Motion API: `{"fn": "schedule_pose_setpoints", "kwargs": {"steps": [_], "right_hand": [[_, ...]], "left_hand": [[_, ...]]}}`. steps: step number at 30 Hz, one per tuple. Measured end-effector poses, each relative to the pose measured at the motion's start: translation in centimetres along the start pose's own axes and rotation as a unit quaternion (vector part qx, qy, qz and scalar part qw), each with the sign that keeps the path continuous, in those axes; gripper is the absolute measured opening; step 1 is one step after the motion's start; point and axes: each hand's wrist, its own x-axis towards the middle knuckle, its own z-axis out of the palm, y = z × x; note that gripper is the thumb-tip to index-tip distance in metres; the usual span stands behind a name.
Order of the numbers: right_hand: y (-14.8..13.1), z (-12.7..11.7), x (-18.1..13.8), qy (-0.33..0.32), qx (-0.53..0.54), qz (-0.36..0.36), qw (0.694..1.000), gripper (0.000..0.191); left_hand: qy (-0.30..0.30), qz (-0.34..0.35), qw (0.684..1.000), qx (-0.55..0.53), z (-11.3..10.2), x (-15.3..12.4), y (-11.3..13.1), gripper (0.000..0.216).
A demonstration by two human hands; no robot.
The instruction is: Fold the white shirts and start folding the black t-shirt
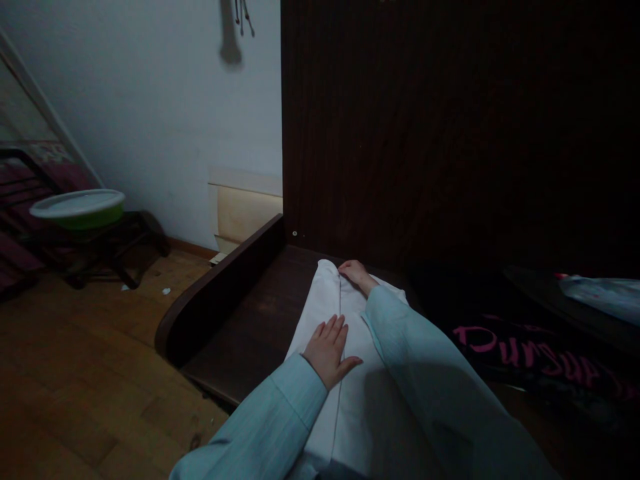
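A white folded cloth [327, 297] lies lengthwise on a dark wooden surface [250, 327] with a raised side board. My left hand [329, 350] rests flat on the cloth's middle, fingers stretched out and close together, thumb out to the right. My right hand [356, 273] reaches to the cloth's far end, fingers curled down onto the edge; whether they pinch the fabric I cannot tell. Both arms wear light blue sleeves.
A dark wooden panel [450, 133] stands upright behind the surface. A black fabric with pink lettering [525, 353] lies to the right, a plastic bag [600, 297] beyond it. On the left are wooden floor [75, 373] and a green basin [77, 208] on a dark stool.
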Motion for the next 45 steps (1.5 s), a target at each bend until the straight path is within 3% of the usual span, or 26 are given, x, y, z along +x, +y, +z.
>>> {"fn": "schedule_pose_setpoints", "kwargs": {"steps": [4,7,16,23,31,35,40,45], "right_hand": [[0.0,0.1,0.1,-0.023,-0.002,0.006,1.000,0.019],[0.1,0.3,0.3,-0.026,-0.004,-0.002,1.000,0.013],[0.1,0.5,2.0,0.001,-0.039,0.008,0.999,0.016],[-0.6,0.7,0.8,0.031,-0.064,-0.017,0.997,0.013],[-2.4,3.2,1.4,0.050,0.003,-0.042,0.998,0.023],[-2.5,4.5,3.1,0.078,0.039,-0.048,0.995,0.014],[-2.1,5.8,4.5,0.095,0.034,-0.053,0.994,0.011],[-1.6,6.4,3.4,0.101,-0.012,-0.094,0.990,0.013]], "left_hand": [[0.001,0.002,1.000,-0.004,0.2,-0.1,-0.1,0.070],[0.005,0.005,1.000,-0.006,0.4,-0.1,-0.2,0.070],[-0.008,-0.006,1.000,-0.007,0.2,0.0,0.0,0.072],[-0.021,-0.011,1.000,-0.013,-0.2,-0.1,0.1,0.071],[-0.014,-0.011,1.000,-0.008,0.2,-0.1,0.0,0.073],[-0.014,-0.014,1.000,-0.009,0.2,-0.1,0.1,0.071],[-0.026,-0.034,0.999,-0.023,-0.2,0.0,0.5,0.069],[-0.027,-0.037,0.999,-0.016,-0.1,0.1,0.6,0.069]]}}
